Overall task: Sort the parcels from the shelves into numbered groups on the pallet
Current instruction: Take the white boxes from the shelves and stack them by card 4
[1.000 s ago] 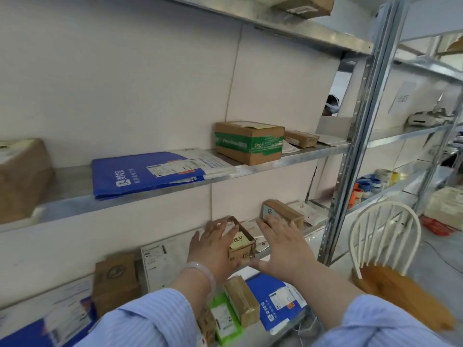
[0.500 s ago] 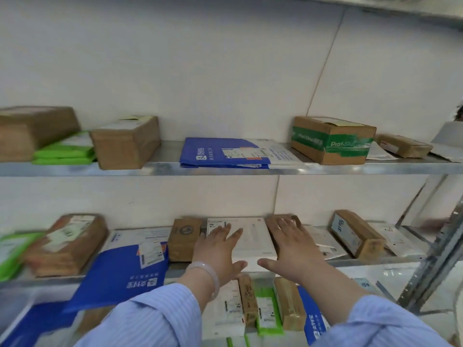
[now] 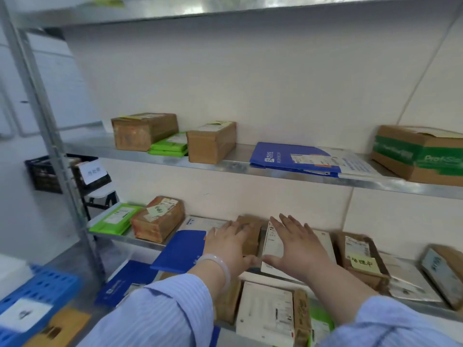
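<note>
sleeves (image 3: 160,316): light blue, thin stripes | left wrist: pale bangle (image 3: 220,266)

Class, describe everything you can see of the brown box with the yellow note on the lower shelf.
The brown box is cardboard, somewhat worn, lying flat and skewed on the metal shelf. A white shipping label and a yellow handwritten note are stuck on top. It sits just right of the white flat parcel under the right hand; no hand touches it.

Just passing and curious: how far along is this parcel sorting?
Looks early. Done: unclear; the blue pallet shows only partly. In hand: left hand and right hand reach, open, over a small brown box and white parcel. Left: many parcels on both shelves.
</note>
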Motion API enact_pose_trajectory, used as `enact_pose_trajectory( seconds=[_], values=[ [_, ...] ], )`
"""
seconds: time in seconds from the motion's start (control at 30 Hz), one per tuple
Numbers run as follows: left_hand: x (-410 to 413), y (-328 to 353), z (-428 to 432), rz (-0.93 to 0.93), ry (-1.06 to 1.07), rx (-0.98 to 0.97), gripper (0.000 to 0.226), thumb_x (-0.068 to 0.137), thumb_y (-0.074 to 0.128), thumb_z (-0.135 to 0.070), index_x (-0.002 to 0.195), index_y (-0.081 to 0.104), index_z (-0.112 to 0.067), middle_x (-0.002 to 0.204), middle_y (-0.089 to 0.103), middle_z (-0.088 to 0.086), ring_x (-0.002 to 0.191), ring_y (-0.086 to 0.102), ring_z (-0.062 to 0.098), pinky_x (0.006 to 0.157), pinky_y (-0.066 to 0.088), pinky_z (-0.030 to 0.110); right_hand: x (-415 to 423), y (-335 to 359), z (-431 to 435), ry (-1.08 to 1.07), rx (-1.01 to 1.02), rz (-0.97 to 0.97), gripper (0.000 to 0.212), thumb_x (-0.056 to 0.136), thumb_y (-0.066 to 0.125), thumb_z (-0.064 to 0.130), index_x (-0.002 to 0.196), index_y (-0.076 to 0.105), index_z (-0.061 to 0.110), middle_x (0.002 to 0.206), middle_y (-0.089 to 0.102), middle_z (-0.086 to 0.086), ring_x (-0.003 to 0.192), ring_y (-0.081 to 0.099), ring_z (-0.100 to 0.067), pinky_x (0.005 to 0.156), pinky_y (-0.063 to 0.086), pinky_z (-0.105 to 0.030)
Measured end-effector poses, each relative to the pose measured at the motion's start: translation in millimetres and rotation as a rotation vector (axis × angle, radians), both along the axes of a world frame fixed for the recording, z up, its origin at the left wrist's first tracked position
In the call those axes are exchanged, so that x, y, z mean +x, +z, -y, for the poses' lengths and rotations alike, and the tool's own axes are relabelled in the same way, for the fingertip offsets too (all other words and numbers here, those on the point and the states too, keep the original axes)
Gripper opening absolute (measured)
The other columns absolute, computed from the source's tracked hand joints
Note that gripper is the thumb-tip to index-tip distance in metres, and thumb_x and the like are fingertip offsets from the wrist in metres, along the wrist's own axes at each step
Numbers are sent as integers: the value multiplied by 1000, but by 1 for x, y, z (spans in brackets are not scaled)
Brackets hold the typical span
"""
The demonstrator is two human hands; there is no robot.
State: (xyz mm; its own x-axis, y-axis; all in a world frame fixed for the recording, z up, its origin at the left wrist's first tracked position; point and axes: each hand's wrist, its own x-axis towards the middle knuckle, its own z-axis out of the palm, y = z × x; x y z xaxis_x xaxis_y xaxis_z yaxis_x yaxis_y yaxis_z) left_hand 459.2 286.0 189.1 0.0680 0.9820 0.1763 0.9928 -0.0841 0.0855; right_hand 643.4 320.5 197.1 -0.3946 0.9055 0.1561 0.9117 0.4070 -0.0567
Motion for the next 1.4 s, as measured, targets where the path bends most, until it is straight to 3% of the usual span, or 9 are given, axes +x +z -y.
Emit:
enact_pose_trajectory(
  seconds=[0.27, 0.53, 0.8, 1.13, 1.4],
  values=[
    [36, -23, -23, 23, -35, -33, 80, 84, 52, -60, 151, 14, -38, 161, 12, -7, 148, 9, 17, 118, 12, 48, 35, -23, -9, -84, -91, 16, 93, 84, 43, 71, 154, -4, 30, 162, -6, 6, 149, -7, -15, 121, -1, -41],
    [66, -55, -76, 28, -116, -207, 74, 92, 41, -61, 152, 3, -40, 162, 1, -5, 148, 6, 21, 119, 7, 45, 68, -65, -41, -231, -185, -24, 87, 88, 41, 67, 154, -1, 30, 162, -5, 4, 149, -5, -16, 120, 1, -41],
    [66, -105, -146, 57, -243, -298, 68, 95, 34, -58, 152, 3, -38, 162, -4, -7, 149, -2, 18, 120, 10, 42, 92, -108, -88, -534, -363, -122, 83, 92, 41, 60, 154, -2, 25, 162, 1, -2, 148, 8, -23, 118, 19, -41],
    [79, -154, -186, 115, -95, -511, 64, 99, 23, -55, 154, 9, -28, 162, -9, 6, 149, -6, 26, 121, 0, 38, 108, -142, -124, -650, -521, -260, 80, 95, 41, 54, 155, -1, 24, 161, 7, -1, 148, 10, -23, 117, 19, -40],
    [94, -167, -197, 295, 81, -508, 62, 95, 35, -55, 150, 10, -41, 159, -17, 7, 146, 6, 35, 117, 20, 44, 120, -164, -144, -697, -633, -434, 78, 95, 47, 47, 154, -2, 32, 154, 23, -6, 138, 31, -28, 110, 32, -40]
  ],
)
